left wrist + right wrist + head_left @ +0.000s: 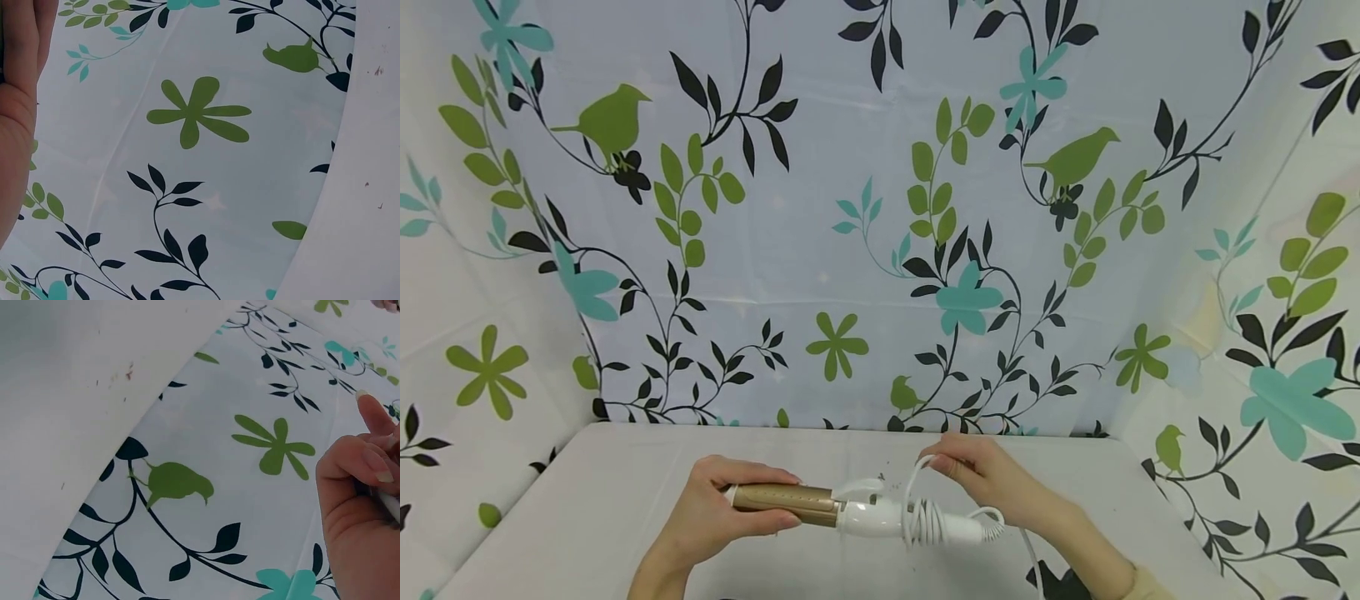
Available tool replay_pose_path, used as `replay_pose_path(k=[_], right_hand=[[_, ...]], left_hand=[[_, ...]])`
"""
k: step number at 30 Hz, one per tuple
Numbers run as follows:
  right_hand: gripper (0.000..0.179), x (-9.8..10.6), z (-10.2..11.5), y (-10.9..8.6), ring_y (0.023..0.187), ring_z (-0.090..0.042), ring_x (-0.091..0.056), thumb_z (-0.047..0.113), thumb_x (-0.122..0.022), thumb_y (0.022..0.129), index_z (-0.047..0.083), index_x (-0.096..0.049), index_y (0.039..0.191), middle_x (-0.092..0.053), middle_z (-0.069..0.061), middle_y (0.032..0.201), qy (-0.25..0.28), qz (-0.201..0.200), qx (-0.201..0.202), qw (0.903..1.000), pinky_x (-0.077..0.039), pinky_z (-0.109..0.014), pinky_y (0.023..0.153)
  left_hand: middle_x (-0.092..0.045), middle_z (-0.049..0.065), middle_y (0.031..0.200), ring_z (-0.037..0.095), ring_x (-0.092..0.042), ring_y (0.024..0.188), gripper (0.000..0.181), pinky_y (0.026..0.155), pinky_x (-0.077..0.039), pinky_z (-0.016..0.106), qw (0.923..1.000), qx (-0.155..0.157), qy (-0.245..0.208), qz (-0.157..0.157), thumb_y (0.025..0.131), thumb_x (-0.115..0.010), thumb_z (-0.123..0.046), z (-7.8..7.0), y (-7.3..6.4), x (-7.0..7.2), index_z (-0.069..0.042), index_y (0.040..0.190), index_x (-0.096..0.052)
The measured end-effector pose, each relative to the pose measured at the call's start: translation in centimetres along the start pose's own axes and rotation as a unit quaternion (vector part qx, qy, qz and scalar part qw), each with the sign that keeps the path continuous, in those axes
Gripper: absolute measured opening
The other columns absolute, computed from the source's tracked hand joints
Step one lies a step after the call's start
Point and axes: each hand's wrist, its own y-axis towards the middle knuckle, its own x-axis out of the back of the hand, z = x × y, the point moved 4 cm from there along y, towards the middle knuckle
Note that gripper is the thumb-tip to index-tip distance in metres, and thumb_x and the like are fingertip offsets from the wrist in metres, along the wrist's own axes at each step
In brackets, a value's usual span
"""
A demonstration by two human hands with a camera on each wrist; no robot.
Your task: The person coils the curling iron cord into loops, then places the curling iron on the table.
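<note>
A curling iron (861,518) with a gold barrel and a white handle lies level above the table in the head view. My left hand (703,510) grips it by the gold barrel, thumb below and fingers above. The white cord (925,527) is wound in several loops round the handle. Above the handle, my right hand (996,483) pinches a loop of this cord between thumb and fingers. In the left wrist view only part of the left hand (17,125) shows at the edge. The right wrist view shows curled fingers of the right hand (359,487) with a bit of white cord.
A white table (625,467) lies under the hands, with small dark marks on its surface. Behind it hangs a curtain (790,250) printed with leaves, birds and flowers, and similar cloth lines both sides. A length of cord hangs toward the table's front, below the right wrist.
</note>
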Motion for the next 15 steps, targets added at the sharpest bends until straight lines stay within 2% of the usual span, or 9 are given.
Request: replay_pose_path(k=[1, 5, 8, 9, 12, 15], right_hand=[[0.02, -0.2, -0.1, 0.0, 0.08, -0.002, -0.054, 0.018, -0.056, 0.103, 0.018, -0.071, 0.116, -0.068, 0.006, 0.097, 0.007, -0.001, 0.0, 1.0, -0.051, -0.023, 0.071], [0.021, -0.9, -0.5, 0.0, 0.067, 0.001, -0.047, 0.017, -0.054, 0.104, 0.015, -0.071, 0.117, -0.061, 0.003, 0.078, 0.027, -0.002, -0.03, 0.9992, -0.045, -0.018, 0.06], [0.022, -1.7, -0.6, -0.2, 0.064, 0.003, -0.047, 0.02, -0.055, 0.104, 0.012, -0.073, 0.114, -0.061, 0.003, 0.074, 0.026, -0.007, -0.054, 0.9982, -0.044, -0.017, 0.057], [0.023, -2.0, -0.5, -0.3, 0.066, 0.002, -0.049, 0.021, -0.054, 0.104, 0.012, -0.073, 0.113, -0.065, 0.003, 0.078, 0.021, -0.007, -0.055, 0.9982, -0.046, -0.017, 0.058], [0.021, -3.0, -0.2, -0.7, 0.078, -0.001, -0.061, 0.016, -0.056, 0.103, 0.009, -0.073, 0.112, -0.074, 0.001, 0.097, -0.031, -0.016, -0.036, 0.9987, -0.055, -0.021, 0.067], [0.019, -4.2, 0.0, -1.2, 0.089, -0.008, -0.071, 0.008, -0.061, 0.098, 0.008, -0.074, 0.112, -0.076, -0.002, 0.103, -0.101, -0.028, -0.034, 0.994, -0.059, -0.024, 0.076]], left_hand=[[-0.078, -0.001, 0.09, 0.006, -0.069, 0.067, 0.04, 0.047, -0.053, 0.027, 1.0, 0.0, 0.001, -0.003, 0.065, -0.082, 0.018, 0.0, 0.0, 0.0, -0.002, 0.099, -0.077], [-0.078, -0.001, 0.09, 0.005, -0.069, 0.069, 0.041, 0.049, -0.053, 0.027, 0.9999, -0.004, 0.007, -0.014, 0.064, -0.083, 0.019, -0.2, 0.1, 0.0, -0.003, 0.098, -0.078], [-0.078, -0.003, 0.09, 0.006, -0.07, 0.07, 0.04, 0.051, -0.054, 0.026, 0.9994, -0.001, 0.026, -0.025, 0.063, -0.085, 0.017, -0.2, 0.2, 0.0, -0.003, 0.097, -0.078], [-0.078, -0.003, 0.09, 0.007, -0.071, 0.07, 0.04, 0.052, -0.054, 0.026, 0.9991, 0.005, 0.032, -0.027, 0.063, -0.085, 0.016, -0.2, 0.2, -0.1, -0.003, 0.097, -0.078], [-0.078, -0.006, 0.091, 0.008, -0.072, 0.071, 0.038, 0.054, -0.055, 0.026, 0.9981, 0.027, 0.044, -0.034, 0.063, -0.086, 0.013, 0.0, 0.2, -0.1, -0.003, 0.096, -0.078], [-0.078, -0.006, 0.092, 0.009, -0.072, 0.071, 0.036, 0.055, -0.056, 0.027, 0.997, 0.045, 0.048, -0.04, 0.064, -0.086, 0.012, 0.2, 0.2, -0.1, -0.003, 0.096, -0.078]])
